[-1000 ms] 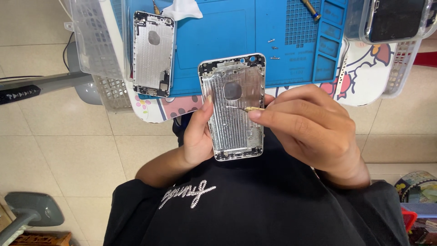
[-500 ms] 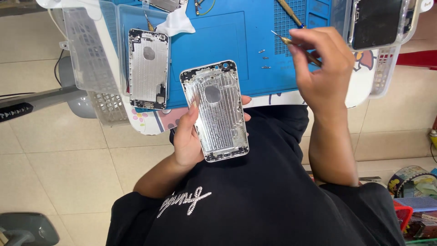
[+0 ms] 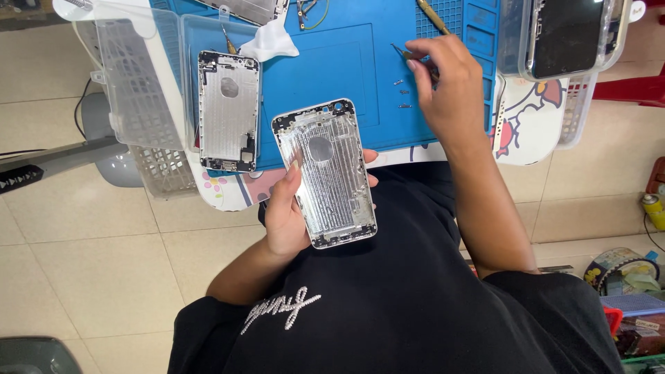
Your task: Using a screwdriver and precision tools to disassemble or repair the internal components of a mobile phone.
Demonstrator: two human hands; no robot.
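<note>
Our left hand [image 3: 287, 215] grips a bare silver phone housing [image 3: 325, 173], inner side up, thumb along its left edge and fingertips showing past the right edge. The housing is held above our lap, tilted slightly, its top end overlapping the near edge of the blue work mat [image 3: 325, 62].

Our right hand [image 3: 447, 86] is out over the mat, fingers closed around tweezers [image 3: 405, 54], whose tips point left and down toward the mat surface. Just below the tips lie a few tiny screws [image 3: 402, 93], scattered on the blue, apart from one another.

A second phone housing [image 3: 228, 111], also inner side up, lies flat at the mat's left edge, well apart from the one in hand. Above it sits a crumpled white wipe [image 3: 270, 43]. A clear plastic lid [image 3: 131, 76] and a white basket [image 3: 166, 176] stand just left of that second housing.

At the top right, a phone with a dark screen [image 3: 564, 38] rests in a clear tray. A tool with a yellowish handle [image 3: 433, 15] lies on the gridded part of the mat, near our right hand. Whether the tweezers hold anything, we cannot tell.
</note>
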